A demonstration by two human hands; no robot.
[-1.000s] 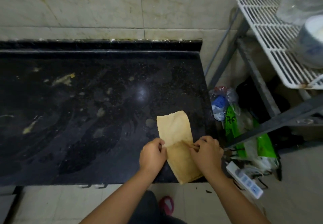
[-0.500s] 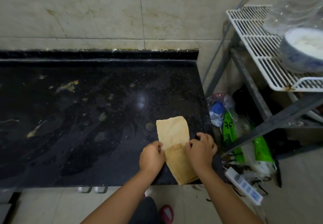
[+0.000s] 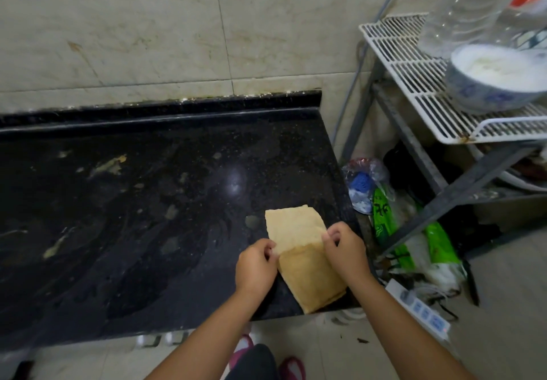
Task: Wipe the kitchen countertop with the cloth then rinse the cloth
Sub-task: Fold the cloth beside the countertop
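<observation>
Cloth (image 3: 299, 249) fold line now sits between both hands on the countertop (image 3: 133, 216), its far flap shorter than 0.5 s ago. Left hand (image 3: 256, 264) pinches its left edge, right hand (image 3: 344, 250) pinches the right edge. Right of the right hand, the rack (image 3: 414, 83) carries a bowl (image 3: 491, 83) of white stuff.

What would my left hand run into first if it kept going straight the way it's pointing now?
Probably the tan folded cloth: the left hand pinches its left edge and points toward the right hand on the opposite edge, so that hand likely comes next.
</observation>
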